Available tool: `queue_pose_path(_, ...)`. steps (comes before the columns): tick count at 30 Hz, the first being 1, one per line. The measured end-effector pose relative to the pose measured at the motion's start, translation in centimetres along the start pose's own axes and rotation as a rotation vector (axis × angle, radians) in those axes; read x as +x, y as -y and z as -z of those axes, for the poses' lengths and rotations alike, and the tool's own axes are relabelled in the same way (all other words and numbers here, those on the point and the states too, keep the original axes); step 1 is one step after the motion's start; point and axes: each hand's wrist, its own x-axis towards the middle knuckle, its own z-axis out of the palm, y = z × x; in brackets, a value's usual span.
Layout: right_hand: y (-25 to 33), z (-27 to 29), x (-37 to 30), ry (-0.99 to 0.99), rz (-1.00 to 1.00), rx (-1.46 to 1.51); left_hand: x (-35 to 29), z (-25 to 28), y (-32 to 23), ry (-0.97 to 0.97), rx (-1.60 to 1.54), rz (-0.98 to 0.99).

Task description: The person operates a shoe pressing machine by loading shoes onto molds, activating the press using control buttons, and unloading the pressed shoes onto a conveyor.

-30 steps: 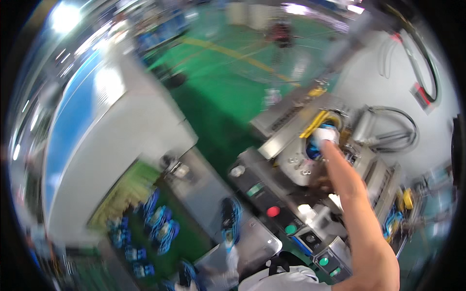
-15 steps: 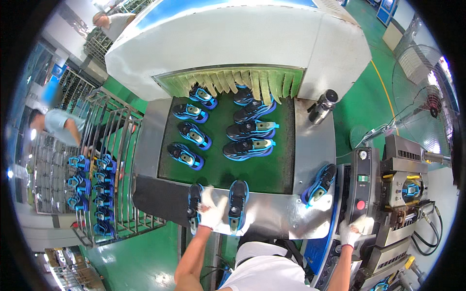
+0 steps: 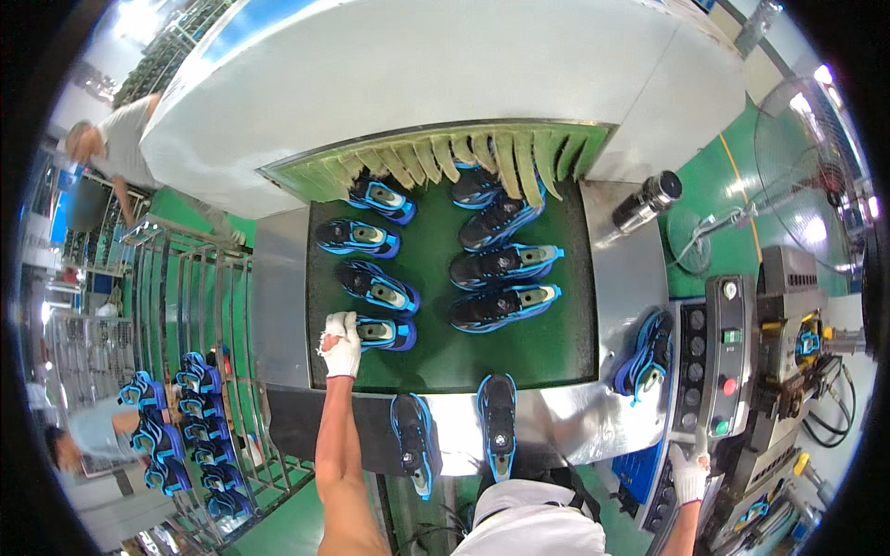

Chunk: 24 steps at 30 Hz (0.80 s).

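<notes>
My left hand (image 3: 341, 347), in a white glove, is closed over the toe of the nearest black-and-blue sneaker (image 3: 382, 333) in the left row on the green conveyor belt (image 3: 436, 357). The glove hides that toe. My right hand (image 3: 689, 473), also gloved, is by the machine's control panel (image 3: 728, 371) with its fingers partly spread, and nothing shows in it. Two more sneakers, a left one (image 3: 413, 440) and a right one (image 3: 499, 422), lie toes forward on the metal ledge at the belt's front.
Several sneakers lie in two rows before a green strip curtain (image 3: 445, 157). One sneaker (image 3: 644, 357) and a steel flask (image 3: 646, 201) occupy the right metal border. A rack (image 3: 199, 278) with sneakers stands left, with people near it. A fan (image 3: 807, 176) is at far right.
My left hand has gone from between the two ledge sneakers forward and left onto the nearest left-row sneaker. My right hand remains beside the machine. A background person has moved, and the view has shifted.
</notes>
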Motion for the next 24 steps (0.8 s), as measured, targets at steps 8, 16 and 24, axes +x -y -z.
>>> queue_pose_path(8,18.2,-2.4,-6.7,0.322,0.056,0.651,4.1,4.0,-19.3,0.434,-0.692,0.005)
queue_pose_path(16,22.4,1.5,-2.7,0.133,0.501,0.472,-0.2,-1.8,-43.8,0.755,-0.726,-0.865)
queue_pose_path(24,7.5,2.9,0.7,-0.518,0.291,0.588,-16.4,0.9,-67.0,0.974,-0.825,-1.786)
